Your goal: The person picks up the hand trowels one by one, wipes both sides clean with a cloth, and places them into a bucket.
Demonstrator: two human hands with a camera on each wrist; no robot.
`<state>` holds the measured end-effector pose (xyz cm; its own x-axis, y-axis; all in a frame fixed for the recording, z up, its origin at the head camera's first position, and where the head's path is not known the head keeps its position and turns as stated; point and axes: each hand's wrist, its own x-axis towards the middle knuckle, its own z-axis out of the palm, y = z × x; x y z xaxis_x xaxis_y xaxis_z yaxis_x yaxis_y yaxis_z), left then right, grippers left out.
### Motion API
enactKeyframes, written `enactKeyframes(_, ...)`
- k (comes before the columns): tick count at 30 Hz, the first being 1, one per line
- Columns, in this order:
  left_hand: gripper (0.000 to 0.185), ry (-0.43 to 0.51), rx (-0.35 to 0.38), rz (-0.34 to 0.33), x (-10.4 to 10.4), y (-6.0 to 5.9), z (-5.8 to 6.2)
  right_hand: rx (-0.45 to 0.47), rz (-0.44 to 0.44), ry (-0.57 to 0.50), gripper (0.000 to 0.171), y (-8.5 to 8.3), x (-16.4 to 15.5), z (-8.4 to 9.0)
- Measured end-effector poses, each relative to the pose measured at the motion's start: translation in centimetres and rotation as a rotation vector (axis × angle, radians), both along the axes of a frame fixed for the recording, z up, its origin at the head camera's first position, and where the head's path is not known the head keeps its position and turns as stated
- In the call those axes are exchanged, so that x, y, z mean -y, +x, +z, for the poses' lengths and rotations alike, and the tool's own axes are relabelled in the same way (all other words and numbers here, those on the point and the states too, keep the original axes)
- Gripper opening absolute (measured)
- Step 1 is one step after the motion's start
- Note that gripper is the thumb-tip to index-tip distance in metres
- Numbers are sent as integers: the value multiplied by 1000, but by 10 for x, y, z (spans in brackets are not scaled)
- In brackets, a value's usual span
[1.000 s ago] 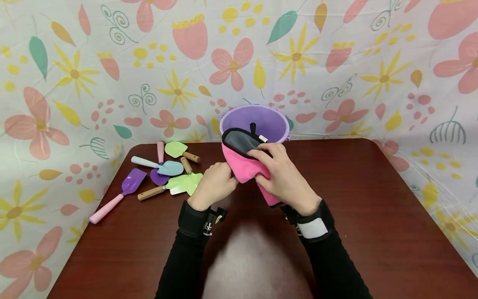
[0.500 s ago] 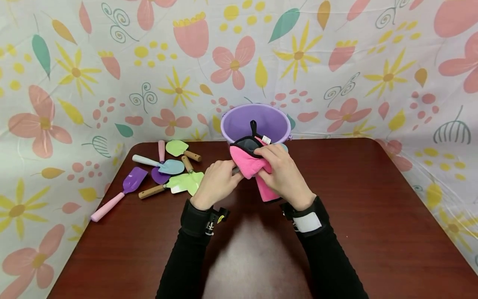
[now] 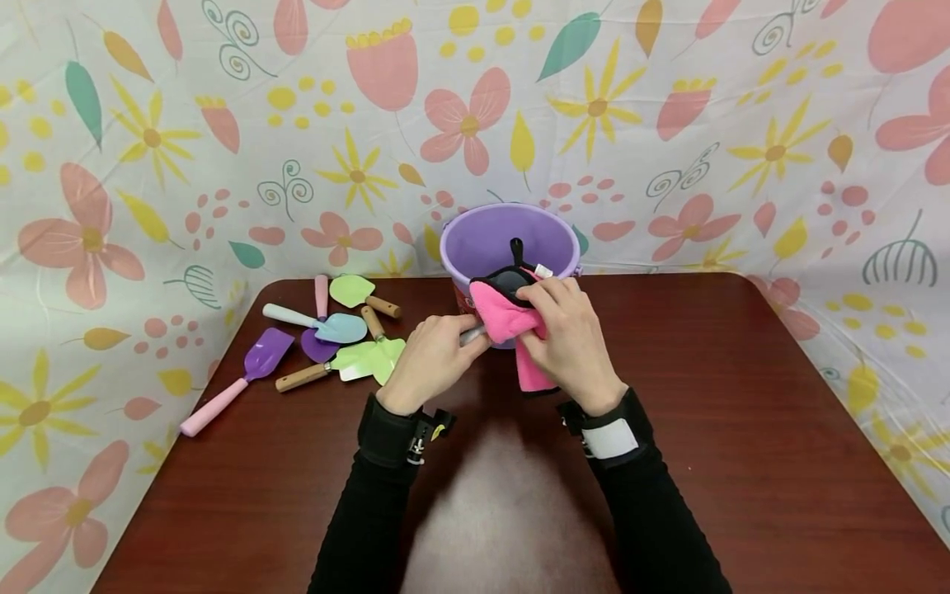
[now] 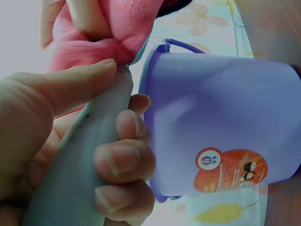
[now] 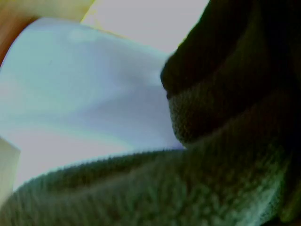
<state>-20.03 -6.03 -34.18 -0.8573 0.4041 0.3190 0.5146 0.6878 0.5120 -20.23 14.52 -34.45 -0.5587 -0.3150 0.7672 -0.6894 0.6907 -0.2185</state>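
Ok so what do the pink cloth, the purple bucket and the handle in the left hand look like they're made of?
Pink cloth: soft fleece or microfibre, matte and fuzzy, with a darker grey lining.
Purple bucket: moulded plastic, smooth with a slight sheen and a printed sticker.
Handle, gripped by the left hand: smooth pale grey, probably painted wood or plastic; hard to tell which.

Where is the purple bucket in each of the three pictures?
Head view: the round purple plastic bucket stands at the table's far edge, just behind both hands.
Left wrist view: the bucket fills the right side, with an orange sticker low on its wall.
Right wrist view: a pale blurred surface at upper left is probably it.
Shared landmark: the pink fleece cloth, beside the bucket each time.
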Motion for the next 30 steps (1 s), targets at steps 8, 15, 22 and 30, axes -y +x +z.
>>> enactKeyframes(8,19,25,10,-33,-1,1,-2,15,-100,-88,33,-2,-16,1)
enactKeyframes(15,15,25,2,17,3,3,-4,30,-194,-212,28,2,-24,6)
enactKeyframes(22,17,41,-4,37,5,5,0,10,-220,-263,30,11,-30,15)
enactKeyframes(30,20,82,19,47,6,4,-2,-41,-131,-230,25,25,-24,28)
